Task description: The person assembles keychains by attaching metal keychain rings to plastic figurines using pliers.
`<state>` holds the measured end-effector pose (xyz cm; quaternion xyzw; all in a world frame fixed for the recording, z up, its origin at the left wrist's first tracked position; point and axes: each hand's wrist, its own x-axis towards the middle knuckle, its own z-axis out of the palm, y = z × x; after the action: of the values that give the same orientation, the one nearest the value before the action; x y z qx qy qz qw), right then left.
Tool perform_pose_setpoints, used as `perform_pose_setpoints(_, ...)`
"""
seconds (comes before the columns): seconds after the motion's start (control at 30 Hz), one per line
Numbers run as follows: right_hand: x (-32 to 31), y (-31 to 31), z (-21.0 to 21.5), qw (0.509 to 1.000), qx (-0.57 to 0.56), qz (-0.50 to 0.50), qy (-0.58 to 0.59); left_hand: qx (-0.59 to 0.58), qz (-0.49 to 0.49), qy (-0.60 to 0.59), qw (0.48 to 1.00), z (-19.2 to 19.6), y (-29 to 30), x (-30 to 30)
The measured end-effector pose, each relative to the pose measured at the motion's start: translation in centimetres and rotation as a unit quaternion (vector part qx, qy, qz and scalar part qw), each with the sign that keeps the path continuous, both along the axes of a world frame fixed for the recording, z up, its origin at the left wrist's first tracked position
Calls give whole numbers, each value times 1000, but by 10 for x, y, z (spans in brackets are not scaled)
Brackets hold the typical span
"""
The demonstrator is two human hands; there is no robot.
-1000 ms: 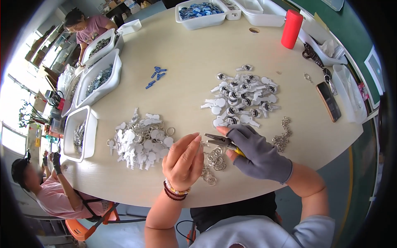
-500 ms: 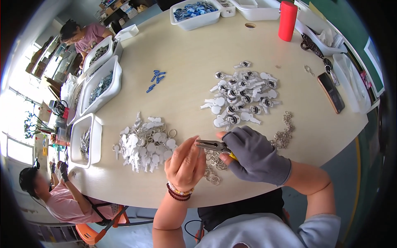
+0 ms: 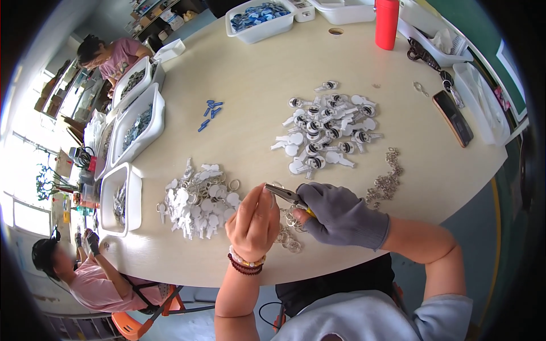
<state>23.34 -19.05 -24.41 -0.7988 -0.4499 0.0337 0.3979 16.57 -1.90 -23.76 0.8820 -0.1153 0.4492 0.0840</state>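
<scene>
My right hand [image 3: 344, 216], in a grey fingerless glove, is wrapped round a pair of pliers [image 3: 287, 195] with yellow on the handle. The jaws point up and left, their tips at the fingertips of my bare left hand [image 3: 253, 226]. That hand is closed in a pinch; what sits in it is too small and hidden to make out. Left of it lies a heap of white key-shaped pieces with metal rings [image 3: 196, 207]. Loose split rings [image 3: 291, 243] lie partly hidden under my hands. Short metal chains [image 3: 385, 181] are bunched beyond my right hand.
Farther off lies a pile of white-and-black key-shaped pieces [image 3: 330, 128], with small blue pieces [image 3: 209, 113] to its left. White bins [image 3: 162, 122] line the left edge. A red bottle [image 3: 387, 25], a phone [image 3: 453, 119] and keys [image 3: 449, 85] sit right. Two people work at left.
The pliers have tilted from nearly level to slanting, tips up and left. My right hand has shifted slightly down and left. My left hand keeps its pinch; the whole view has shifted a little.
</scene>
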Motion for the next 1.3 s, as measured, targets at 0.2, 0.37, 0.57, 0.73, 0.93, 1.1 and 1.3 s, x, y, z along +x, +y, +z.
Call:
perform_pose_setpoints(0.2, 7, -4, 3, 1000, -18, 16, 2, -106, -29, 22, 994, -6, -2, -1)
perform_pose_setpoints(0.37, 17, -17, 14, 995, 32, 26, 88, -90, -10, 1, 996, -2, 3, -1)
perform_pose_setpoints(0.57, 16, -17, 19, 999, -7, 33, -20, -33, -4, -13, 999, 1, 6, -2)
perform_pose_setpoints(0.73, 17, -18, 18, 998, -15, 16, -57, -10, -18, -7, 1000, 2, 5, 1)
perform_pose_setpoints(0.93, 20, -20, 19, 997, -18, 15, -71, 7, -10, 6, 1000, 0, 4, 1)
perform_pose_setpoints(1.1, 19, -20, 17, 996, -18, 7, -85, -12, -14, 11, 1000, -1, 2, 1)
perform_pose_setpoints(1.3, 16, -18, 15, 995, -27, -6, -98, -28, -7, 18, 999, -1, 0, 0)
